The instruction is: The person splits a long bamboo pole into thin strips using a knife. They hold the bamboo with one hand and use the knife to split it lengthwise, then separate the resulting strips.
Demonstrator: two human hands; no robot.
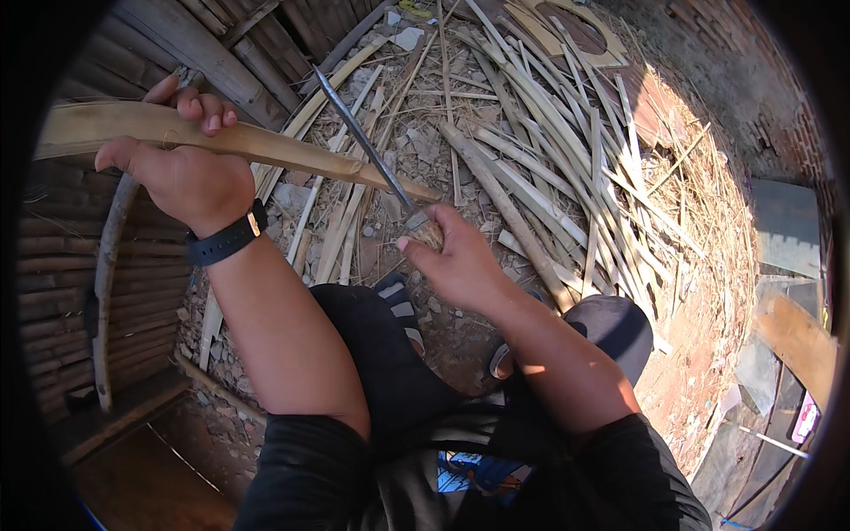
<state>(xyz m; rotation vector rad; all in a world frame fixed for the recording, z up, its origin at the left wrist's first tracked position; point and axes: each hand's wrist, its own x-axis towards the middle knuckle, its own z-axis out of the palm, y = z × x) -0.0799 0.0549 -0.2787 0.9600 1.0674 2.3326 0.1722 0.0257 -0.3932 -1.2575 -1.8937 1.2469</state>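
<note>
one slat [292,151], left hand [197,184]; one knife [365,142], right hand [462,264]

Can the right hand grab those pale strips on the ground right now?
Probably not: the right hand is wrapped round the knife's handle, so it's busy, though the pale strips lie uncovered to its right.

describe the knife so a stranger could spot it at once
Find the long bamboo piece slanting across the upper left. Near its lower right end, the right hand grips the knife, which points up and left. Unlike the pale strips nearby, it has a grey, shiny metal blade.
</note>
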